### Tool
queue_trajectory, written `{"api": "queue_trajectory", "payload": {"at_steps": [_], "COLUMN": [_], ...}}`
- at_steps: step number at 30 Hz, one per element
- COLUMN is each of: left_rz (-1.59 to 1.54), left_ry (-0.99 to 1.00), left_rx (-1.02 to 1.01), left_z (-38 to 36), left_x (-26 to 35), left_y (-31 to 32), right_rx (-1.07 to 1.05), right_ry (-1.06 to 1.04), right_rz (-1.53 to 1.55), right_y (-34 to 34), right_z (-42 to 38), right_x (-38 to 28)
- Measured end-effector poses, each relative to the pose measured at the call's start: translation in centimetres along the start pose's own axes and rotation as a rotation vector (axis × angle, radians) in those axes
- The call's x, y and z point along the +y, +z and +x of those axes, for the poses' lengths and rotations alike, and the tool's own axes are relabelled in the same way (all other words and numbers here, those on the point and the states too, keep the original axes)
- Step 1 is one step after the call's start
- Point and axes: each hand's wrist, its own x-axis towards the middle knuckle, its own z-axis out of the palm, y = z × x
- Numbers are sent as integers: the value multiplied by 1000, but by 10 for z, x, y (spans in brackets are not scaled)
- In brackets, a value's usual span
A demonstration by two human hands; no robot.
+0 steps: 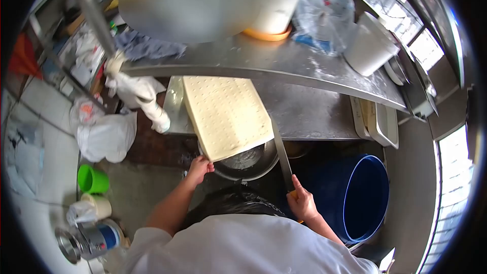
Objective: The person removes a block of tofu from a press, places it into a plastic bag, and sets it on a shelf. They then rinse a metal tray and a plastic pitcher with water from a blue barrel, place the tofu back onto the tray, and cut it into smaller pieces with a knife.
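Note:
A large pale yellow slab [228, 116], thick and square with rows of small dimples on top, lies on the lower metal shelf. Its near corner juts past the shelf edge, over a round metal basin [246, 165]. At that corner my left hand [201, 168] has its fingers closed against the slab; the fingertips are partly hidden. My right hand [302, 201] is wrapped around the orange handle of a long knife, index finger stretched along it. The knife's wide blade [282, 155] points forward, its tip close beside the slab's right edge.
A blue barrel [366, 198] stands to my right. Above the slab runs an upper metal shelf [284, 71] with white buckets [373, 43]. Pale trays [383, 124] lean at the right. White bags [107, 137] and a green container [93, 179] are at the left.

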Motion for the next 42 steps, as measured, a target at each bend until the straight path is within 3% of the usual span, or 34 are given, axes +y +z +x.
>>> {"api": "queue_trajectory", "payload": {"at_steps": [9,15,17,19,21,26,35,38,42], "left_rz": [-29,65,56,44,92,91,146,134,172], "left_ry": [-40,-48,-46,-53,-69,-144,-143,-108,-122], "left_rx": [41,-20,-28,-35,-20,-5,2,-22,-25], "left_z": [-31,-33,-30,-29,-32,-40,-32,-27,-26], "left_x": [5,5,3,4,6,26,24,16,18], "left_y": [28,28,26,27,26,29,28,27,28], "right_rx": [-46,-129,-266,-199,-208,-184,-250,-433,-418], "right_ry": [-20,-284,-119,-252,-258,-264,-250,-119,-76], "right_rz": [25,-41,3,8,-35,-199,-318,-322,-233], "right_y": [1,59,73,112,141,169,176,154,137], "right_z": [67,212,261,320,387,458,473,443,398], "right_x": [-59,-101,-146,-146,-180,-229,-248,-264,-254]}}
